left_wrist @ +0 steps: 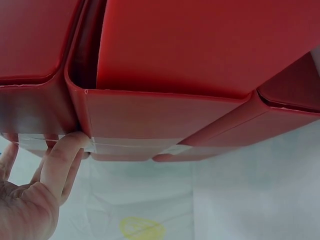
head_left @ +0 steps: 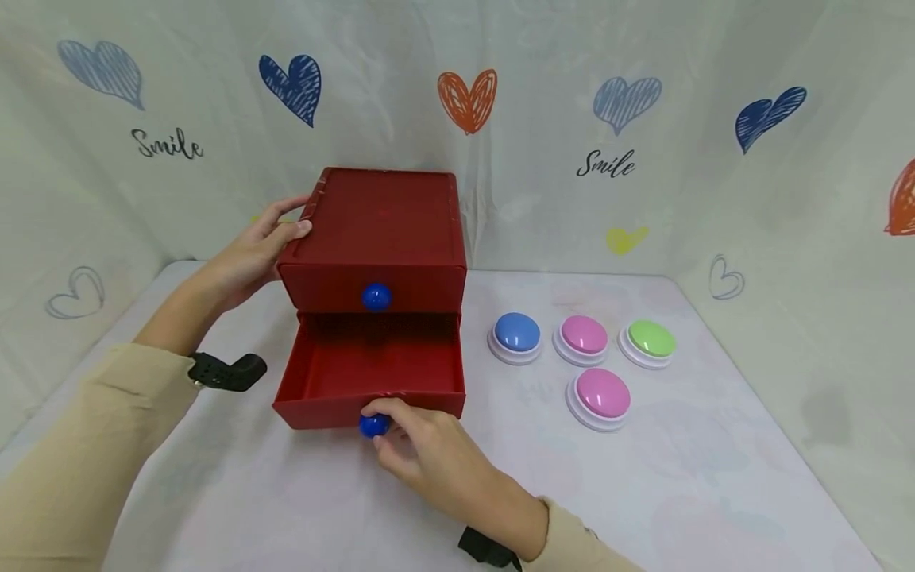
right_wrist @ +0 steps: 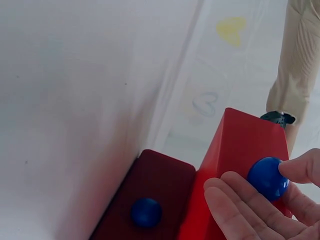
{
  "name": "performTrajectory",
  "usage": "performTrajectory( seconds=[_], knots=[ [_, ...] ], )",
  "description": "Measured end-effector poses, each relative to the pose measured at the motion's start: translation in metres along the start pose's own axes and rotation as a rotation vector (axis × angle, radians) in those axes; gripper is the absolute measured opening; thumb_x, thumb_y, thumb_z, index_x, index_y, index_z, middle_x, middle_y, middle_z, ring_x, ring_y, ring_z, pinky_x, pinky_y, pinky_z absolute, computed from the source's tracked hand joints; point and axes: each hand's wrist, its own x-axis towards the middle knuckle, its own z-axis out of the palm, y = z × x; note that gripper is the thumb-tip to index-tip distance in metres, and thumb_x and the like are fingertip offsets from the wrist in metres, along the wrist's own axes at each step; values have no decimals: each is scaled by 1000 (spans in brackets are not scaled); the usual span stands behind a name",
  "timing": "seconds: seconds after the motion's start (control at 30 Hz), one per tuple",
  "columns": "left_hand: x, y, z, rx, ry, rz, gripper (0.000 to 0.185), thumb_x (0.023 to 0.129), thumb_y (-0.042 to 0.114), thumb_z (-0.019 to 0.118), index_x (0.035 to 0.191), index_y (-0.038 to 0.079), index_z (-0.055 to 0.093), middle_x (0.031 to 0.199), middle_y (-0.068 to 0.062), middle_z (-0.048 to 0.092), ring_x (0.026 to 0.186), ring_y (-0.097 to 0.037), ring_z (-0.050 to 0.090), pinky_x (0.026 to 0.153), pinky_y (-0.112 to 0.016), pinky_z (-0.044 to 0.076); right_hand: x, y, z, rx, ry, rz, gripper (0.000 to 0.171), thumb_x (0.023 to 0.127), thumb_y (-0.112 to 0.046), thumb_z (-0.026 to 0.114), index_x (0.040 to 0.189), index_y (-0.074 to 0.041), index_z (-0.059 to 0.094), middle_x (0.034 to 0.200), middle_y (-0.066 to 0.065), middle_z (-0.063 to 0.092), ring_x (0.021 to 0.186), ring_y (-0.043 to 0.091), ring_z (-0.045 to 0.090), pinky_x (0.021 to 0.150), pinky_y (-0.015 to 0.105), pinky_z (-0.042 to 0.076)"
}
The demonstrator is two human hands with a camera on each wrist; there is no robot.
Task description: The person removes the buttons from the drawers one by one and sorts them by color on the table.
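Note:
A red two-drawer box (head_left: 386, 218) stands on the table, its upper drawer closed behind a front with a blue knob (head_left: 376, 297). The lower drawer (head_left: 314, 413) is pulled out towards me, and its visible floor is bare. With thumb and fingertips, my right hand (head_left: 443, 457) pinches the lower drawer's round blue knob (right_wrist: 268, 178). My left hand (head_left: 246, 253) rests against the box's left side, thumb on the top edge and fingers extended towards the back. In the left wrist view, its fingers (left_wrist: 61, 159) touch the red outer wall near some clear tape.
Right of the box sit several push buttons: a blue one (head_left: 518, 332), a pink one (head_left: 584, 335) and a green one (head_left: 651, 338) in a row, another pink one (head_left: 604, 393) in front. A white curtain (head_left: 536, 199) with hearts hangs behind the table (head_left: 686, 477).

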Motion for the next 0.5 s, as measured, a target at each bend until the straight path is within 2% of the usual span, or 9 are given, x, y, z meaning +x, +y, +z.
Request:
performTrajectory(
  seconds=[0.5],
  knots=[
    [0,0,1,3,-1,-2,60,97,46,37,148,34,7,145,-9,27,104,-3,52,79,-23,49,5,0,-1,2,-1,21,30,89,-15,63,118,-13,55,105,0,69,83,2,65,78,6,44]
  ],
)
